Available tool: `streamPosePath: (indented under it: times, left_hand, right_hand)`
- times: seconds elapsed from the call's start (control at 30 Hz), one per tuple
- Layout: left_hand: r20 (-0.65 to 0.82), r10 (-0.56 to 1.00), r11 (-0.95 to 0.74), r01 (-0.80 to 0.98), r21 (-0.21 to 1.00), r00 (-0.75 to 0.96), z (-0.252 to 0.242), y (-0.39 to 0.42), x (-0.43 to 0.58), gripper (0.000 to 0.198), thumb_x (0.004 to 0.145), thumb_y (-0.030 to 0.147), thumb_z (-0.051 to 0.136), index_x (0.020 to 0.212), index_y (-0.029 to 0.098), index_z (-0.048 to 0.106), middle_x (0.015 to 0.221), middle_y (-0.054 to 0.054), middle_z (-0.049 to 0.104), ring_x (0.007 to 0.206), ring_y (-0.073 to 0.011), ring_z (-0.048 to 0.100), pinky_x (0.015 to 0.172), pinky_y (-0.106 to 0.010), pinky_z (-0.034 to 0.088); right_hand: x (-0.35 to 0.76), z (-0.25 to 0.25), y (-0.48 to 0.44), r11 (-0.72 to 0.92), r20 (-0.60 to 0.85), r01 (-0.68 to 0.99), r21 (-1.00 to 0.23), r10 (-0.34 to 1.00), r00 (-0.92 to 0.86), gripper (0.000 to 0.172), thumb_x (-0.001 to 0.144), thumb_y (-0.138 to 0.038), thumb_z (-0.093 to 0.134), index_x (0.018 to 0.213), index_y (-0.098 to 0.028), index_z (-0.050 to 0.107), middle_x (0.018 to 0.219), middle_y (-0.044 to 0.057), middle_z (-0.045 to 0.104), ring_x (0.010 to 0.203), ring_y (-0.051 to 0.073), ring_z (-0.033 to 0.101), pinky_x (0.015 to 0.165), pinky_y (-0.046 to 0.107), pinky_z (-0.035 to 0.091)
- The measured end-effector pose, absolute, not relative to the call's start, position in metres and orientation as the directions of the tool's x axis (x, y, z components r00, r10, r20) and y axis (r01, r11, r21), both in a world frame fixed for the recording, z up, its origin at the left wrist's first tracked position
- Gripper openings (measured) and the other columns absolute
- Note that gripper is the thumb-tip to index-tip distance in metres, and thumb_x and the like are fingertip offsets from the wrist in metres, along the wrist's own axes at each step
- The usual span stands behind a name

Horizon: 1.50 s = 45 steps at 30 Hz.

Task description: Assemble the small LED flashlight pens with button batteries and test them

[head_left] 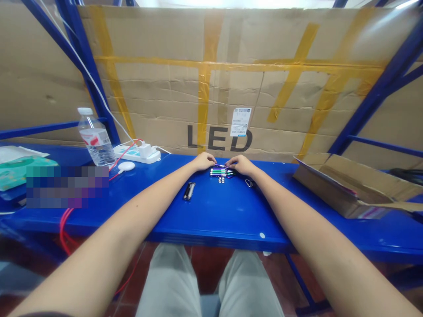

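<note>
A wall of flattened cardboard (231, 88), patched with yellow tape and printed "LED", stands behind a glossy blue desk (214, 215), with blue steel struts rising on both sides. A white label (240, 121) is stuck beside the letters.

Both bare arms stretch forward to the far middle of the desk. There, close to the cardboard, lies a small cluster of slim green and purple cylinders (220, 171). The left hand (204, 162) rests at the cluster's left end and the right hand (243, 165) at its right end, both with fingers curled down onto the pieces. At this distance I cannot tell whether either hand actually grips one or only touches it.

Just in front of the cluster sit a few small silvery round pieces (222, 179). A pair of dark cylinders (189, 191) lies side by side nearer the person, apart from the left forearm. A small metal ring (248, 182) lies just beside the right wrist.

To the left stand a clear water bottle (95, 138) and a white power strip (137, 154), with a red cable (66, 220) trailing over the desk's edge. An open cardboard box (346, 185) lies on the right.
</note>
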<state>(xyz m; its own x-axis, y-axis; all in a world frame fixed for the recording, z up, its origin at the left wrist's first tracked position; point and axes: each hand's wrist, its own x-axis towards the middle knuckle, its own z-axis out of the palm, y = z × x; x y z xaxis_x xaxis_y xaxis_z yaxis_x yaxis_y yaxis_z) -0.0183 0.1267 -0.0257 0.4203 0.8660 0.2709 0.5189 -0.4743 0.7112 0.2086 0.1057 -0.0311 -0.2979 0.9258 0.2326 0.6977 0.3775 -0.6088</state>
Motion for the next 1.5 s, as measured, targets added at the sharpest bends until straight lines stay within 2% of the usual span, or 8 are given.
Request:
streamPosePath:
  times: [0.13, 0.53, 0.77, 0.9, 1.1, 1.27, 1.5]
  left_hand:
    - [0.262, 0.853, -0.488, 0.510, 0.708, 0.451, -0.028, 0.127, -0.017, 0.013, 0.071, 0.020, 0.067, 0.075, 0.019, 0.079, 0.086, -0.006, 0.078, 0.091, -0.0243, 0.068, 0.092, -0.037, 0.051]
    - [0.236, 0.838, -0.501, 0.520, 0.692, 0.492, -0.025, 0.122, -0.009, 0.023, 0.074, 0.013, 0.059, 0.081, 0.019, 0.080, 0.094, -0.007, 0.078, 0.094, -0.0242, 0.069, 0.092, -0.035, 0.052]
    - [0.258, 0.841, -0.513, 0.549, 0.659, 0.477, -0.029, 0.125, -0.013, 0.021, 0.081, 0.022, 0.060, 0.088, 0.018, 0.079, 0.105, -0.009, 0.077, 0.103, -0.0262, 0.067, 0.099, -0.037, 0.049]
    - [0.236, 0.826, -0.538, 0.593, 0.598, 0.512, -0.028, 0.123, -0.016, 0.027, 0.088, 0.028, 0.055, 0.100, 0.017, 0.077, 0.113, -0.008, 0.075, 0.108, -0.0245, 0.066, 0.102, -0.036, 0.047]
    - [0.244, 0.807, -0.575, 0.621, 0.533, 0.538, -0.026, 0.116, -0.014, 0.030, 0.091, 0.029, 0.051, 0.102, 0.017, 0.076, 0.114, -0.006, 0.075, 0.108, -0.0219, 0.066, 0.097, -0.029, 0.049]
    - [0.276, 0.792, -0.601, 0.611, 0.515, 0.545, -0.025, 0.113, -0.015, 0.030, 0.092, 0.031, 0.051, 0.103, 0.018, 0.076, 0.112, -0.006, 0.075, 0.106, -0.0216, 0.066, 0.096, -0.030, 0.049]
    - [0.264, 0.802, -0.585, 0.613, 0.531, 0.536, -0.022, 0.108, -0.016, 0.029, 0.091, 0.030, 0.052, 0.100, 0.019, 0.077, 0.111, -0.005, 0.076, 0.105, -0.0219, 0.066, 0.099, -0.032, 0.047]
  right_hand:
    - [0.211, -0.030, 0.104, 0.382, 0.245, 0.714, -0.586, 0.924, -0.294, 0.017, 0.080, -0.010, 0.063, 0.085, -0.015, 0.079, 0.103, 0.009, 0.078, 0.100, 0.022, 0.070, 0.095, 0.032, 0.051]
    - [0.213, -0.025, 0.092, 0.416, 0.249, 0.778, -0.471, 0.909, -0.335, 0.027, 0.083, -0.008, 0.056, 0.093, -0.017, 0.079, 0.103, 0.008, 0.078, 0.099, 0.023, 0.070, 0.090, 0.032, 0.050]
    - [0.211, -0.024, 0.086, 0.437, 0.263, 0.803, -0.407, 0.897, -0.355, 0.035, 0.084, -0.004, 0.049, 0.098, -0.017, 0.078, 0.107, 0.009, 0.077, 0.101, 0.023, 0.069, 0.090, 0.030, 0.049]
    - [0.210, -0.025, 0.084, 0.430, 0.276, 0.818, -0.383, 0.898, -0.343, 0.035, 0.085, -0.003, 0.047, 0.097, -0.016, 0.077, 0.108, 0.008, 0.076, 0.102, 0.020, 0.068, 0.090, 0.027, 0.048]
    - [0.207, -0.024, 0.080, 0.450, 0.294, 0.805, -0.386, 0.888, -0.355, 0.044, 0.079, 0.005, 0.045, 0.105, -0.016, 0.074, 0.110, 0.007, 0.076, 0.101, 0.018, 0.068, 0.090, 0.024, 0.048]
    - [0.202, -0.017, 0.071, 0.430, 0.254, 0.829, -0.357, 0.899, -0.357, 0.046, 0.080, 0.003, 0.044, 0.107, -0.016, 0.076, 0.115, 0.007, 0.075, 0.107, 0.021, 0.067, 0.094, 0.027, 0.047]
    - [0.202, -0.017, 0.070, 0.431, 0.251, 0.821, -0.375, 0.899, -0.358, 0.048, 0.077, 0.004, 0.044, 0.108, -0.016, 0.076, 0.113, 0.007, 0.076, 0.104, 0.019, 0.068, 0.092, 0.024, 0.048]
